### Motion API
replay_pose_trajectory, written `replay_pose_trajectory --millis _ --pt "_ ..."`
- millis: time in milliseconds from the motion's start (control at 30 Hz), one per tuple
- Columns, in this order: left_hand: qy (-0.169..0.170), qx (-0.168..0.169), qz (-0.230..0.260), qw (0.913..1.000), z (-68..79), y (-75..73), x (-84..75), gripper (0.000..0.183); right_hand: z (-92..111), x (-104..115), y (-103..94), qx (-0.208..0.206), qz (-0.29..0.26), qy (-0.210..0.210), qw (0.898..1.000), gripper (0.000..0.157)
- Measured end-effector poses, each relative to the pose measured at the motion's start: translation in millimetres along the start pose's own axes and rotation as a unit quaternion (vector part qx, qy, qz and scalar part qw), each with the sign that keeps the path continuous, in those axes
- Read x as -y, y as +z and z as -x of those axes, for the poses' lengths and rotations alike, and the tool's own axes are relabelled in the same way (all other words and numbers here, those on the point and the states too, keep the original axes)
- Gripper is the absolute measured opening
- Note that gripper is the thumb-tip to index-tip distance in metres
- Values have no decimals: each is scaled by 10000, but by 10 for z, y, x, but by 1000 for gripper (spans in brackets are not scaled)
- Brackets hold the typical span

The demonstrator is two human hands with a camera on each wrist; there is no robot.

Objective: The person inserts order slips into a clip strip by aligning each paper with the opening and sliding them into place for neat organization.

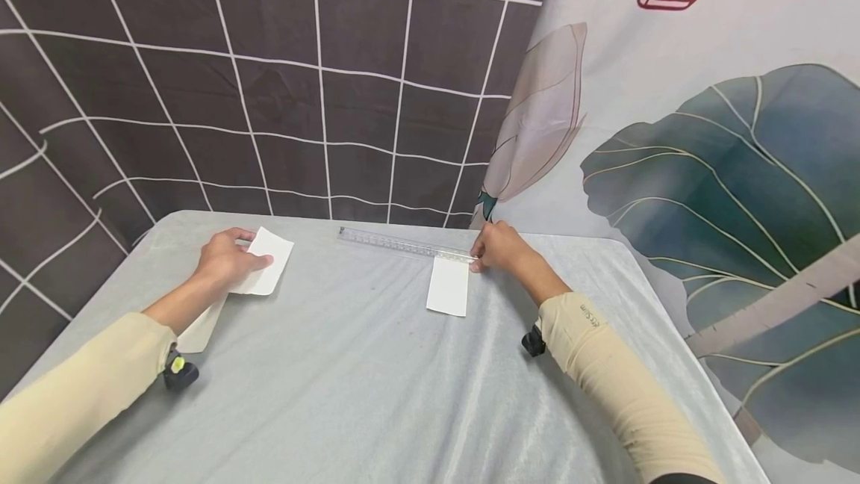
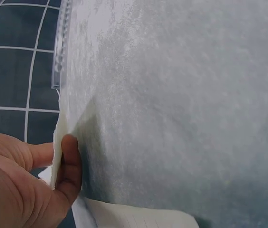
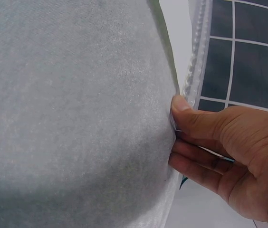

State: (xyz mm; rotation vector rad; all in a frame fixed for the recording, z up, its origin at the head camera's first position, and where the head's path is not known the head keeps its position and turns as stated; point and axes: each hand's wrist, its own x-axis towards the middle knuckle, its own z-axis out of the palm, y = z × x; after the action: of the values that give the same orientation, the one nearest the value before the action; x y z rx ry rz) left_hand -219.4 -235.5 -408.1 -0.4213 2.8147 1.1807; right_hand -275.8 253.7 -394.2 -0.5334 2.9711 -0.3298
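Note:
My left hand point(image 1: 228, 261) pinches a white sheet of paper point(image 1: 274, 256) between thumb and fingers, tilted up off the cloth near the table's far left. Seen edge-on in the left wrist view, that paper point(image 2: 58, 142) passes between the thumb and fingers. Below the left wrist lies another piece of paper point(image 1: 201, 329), with faint lines on it in the left wrist view. A clear plastic ruler point(image 1: 396, 243) lies along the far side, its right end pinched by my right hand point(image 1: 504, 249). Beside that hand, a small white paper point(image 1: 448, 291) has its top edge at the ruler.
A pale grey cloth point(image 1: 349, 379) covers the table, with soft creases towards the right. Behind the far edge hangs a dark curtain with a white grid point(image 1: 282, 95). To the right is a white hanging with a large leaf print point(image 1: 739, 170).

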Motion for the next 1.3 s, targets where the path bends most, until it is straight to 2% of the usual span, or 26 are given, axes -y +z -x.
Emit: replay_pose_trajectory --millis 233,933,1300 --pt "229 107 14 9997 72 -24 -57 59 11 8 -9 -18 39 -19 10000 32" --pt "197 20 229 9995 56 95 -73 54 9 19 -15 -55 103 -88 9999 32" --pt "301 43 342 9990 55 149 -109 49 28 40 -2 -37 -2 4 10000 31"
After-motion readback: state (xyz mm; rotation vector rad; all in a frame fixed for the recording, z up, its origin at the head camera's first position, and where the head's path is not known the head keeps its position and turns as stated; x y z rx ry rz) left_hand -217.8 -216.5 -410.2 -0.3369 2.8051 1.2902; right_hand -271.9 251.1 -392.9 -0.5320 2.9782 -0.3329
